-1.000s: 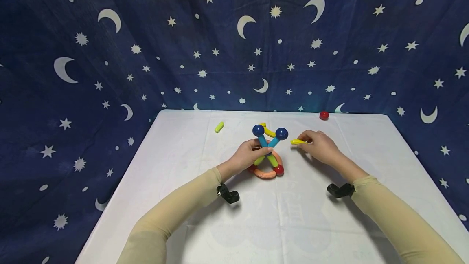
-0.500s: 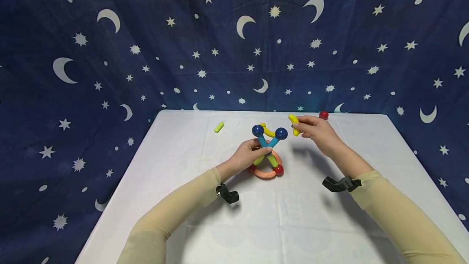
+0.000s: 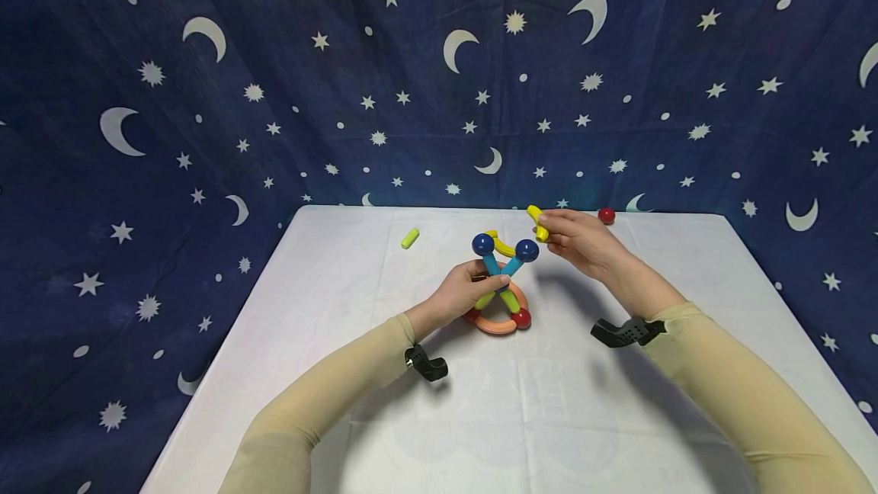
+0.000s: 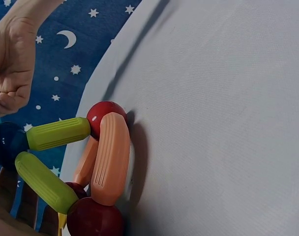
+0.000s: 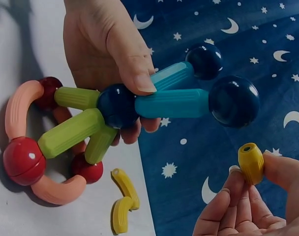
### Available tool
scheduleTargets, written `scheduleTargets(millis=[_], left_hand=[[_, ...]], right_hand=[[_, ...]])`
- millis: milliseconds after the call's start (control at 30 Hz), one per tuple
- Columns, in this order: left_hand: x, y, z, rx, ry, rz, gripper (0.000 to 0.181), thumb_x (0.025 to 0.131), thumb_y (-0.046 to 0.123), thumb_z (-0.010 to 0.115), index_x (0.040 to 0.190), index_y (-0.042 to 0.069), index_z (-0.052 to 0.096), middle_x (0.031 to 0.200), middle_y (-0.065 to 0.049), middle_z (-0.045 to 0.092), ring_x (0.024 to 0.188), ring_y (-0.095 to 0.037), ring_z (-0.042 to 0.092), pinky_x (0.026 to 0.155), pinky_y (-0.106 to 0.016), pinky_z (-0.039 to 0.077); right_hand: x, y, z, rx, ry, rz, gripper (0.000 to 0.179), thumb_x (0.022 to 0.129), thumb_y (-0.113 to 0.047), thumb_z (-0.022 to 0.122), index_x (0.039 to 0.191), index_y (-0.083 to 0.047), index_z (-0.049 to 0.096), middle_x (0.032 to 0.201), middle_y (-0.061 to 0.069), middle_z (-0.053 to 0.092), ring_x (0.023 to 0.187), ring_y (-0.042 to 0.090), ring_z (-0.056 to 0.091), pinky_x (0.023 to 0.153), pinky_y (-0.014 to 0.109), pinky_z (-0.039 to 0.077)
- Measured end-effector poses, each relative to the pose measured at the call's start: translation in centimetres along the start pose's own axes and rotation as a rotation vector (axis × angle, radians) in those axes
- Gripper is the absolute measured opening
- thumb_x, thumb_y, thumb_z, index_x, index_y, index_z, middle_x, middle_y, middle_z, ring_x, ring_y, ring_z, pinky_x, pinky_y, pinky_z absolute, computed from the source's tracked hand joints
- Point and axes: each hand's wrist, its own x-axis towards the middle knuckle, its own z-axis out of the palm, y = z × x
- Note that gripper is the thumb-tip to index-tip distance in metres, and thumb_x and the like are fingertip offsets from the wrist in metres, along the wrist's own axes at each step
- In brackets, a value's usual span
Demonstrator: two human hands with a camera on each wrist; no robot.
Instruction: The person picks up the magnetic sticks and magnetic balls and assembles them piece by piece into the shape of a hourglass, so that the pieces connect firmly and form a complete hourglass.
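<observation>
So the build [image 3: 510, 299] is in the left hand [image 3: 458, 294], and it's a fun little thing. That hand is clamped round its middle, thumb over the front near the hub ball [image 5: 117, 107] and fingers tucked behind. Below the hub, 3 green sticks [image 5: 73, 132] splay out to 3 red balls [image 5: 25, 161], which are joined in a ring by orange curves [image 5: 60, 191]. The ring is down by the table under the left hand; can't really tell if all of it touches. Above that hand, 2 light blue sticks [image 5: 174, 103] make a V, each topped with a dark blue ball [image 5: 234, 101].

The right hand [image 3: 583, 242] is pinching a yellow piece [image 5: 251, 164] between thumb and fingers, up off the table, near the V but not touching it. It's tilted, with a hole showing in its end. The 2 hands are apart, though pretty close.

Just beyond the left hand, behind the build, 2 yellow curves [image 5: 125, 186] lie against each other. A loose green stick [image 3: 410, 238] sits ahead of the left hand and off to its left. A loose red ball [image 3: 607, 216] is just past the right hand.

White cloth covers the table [image 3: 583, 418] under the hands, and beyond them hangs a navy backdrop [image 3: 384, 52] with moons and stars.
</observation>
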Motion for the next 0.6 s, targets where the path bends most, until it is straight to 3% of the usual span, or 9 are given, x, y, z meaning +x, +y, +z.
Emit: scheduleTargets(millis=[433, 600], left_hand=[[-0.1, 0.0, 0.0, 0.005, -0.001, 0.0, 0.03, 0.098, 0.035, 0.071, 0.12, 0.015, 0.074, 0.105, 0.001, 0.073, 0.099, -0.016, 0.061, 0.087, -0.033, 0.047], [-0.1, 0.1, 0.0, 0.012, 0.003, -0.001, 0.03, 0.098, 0.036, 0.071, 0.12, 0.015, 0.074, 0.105, 0.001, 0.073, 0.099, -0.016, 0.061, 0.087, -0.034, 0.047]], right_hand=[[0.0, -0.4, 1.0, 0.011, -0.033, -0.024, 0.058, 0.099, -0.027, 0.071, 0.144, 0.0, 0.046, 0.112, 0.006, 0.062, 0.094, 0.016, 0.059, 0.082, 0.023, 0.051], [0.1, -0.3, 1.1, 0.025, -0.04, -0.019, 0.057, 0.098, -0.026, 0.072, 0.142, 0.0, 0.047, 0.117, 0.01, 0.059, 0.096, 0.017, 0.06, 0.083, 0.023, 0.052]])
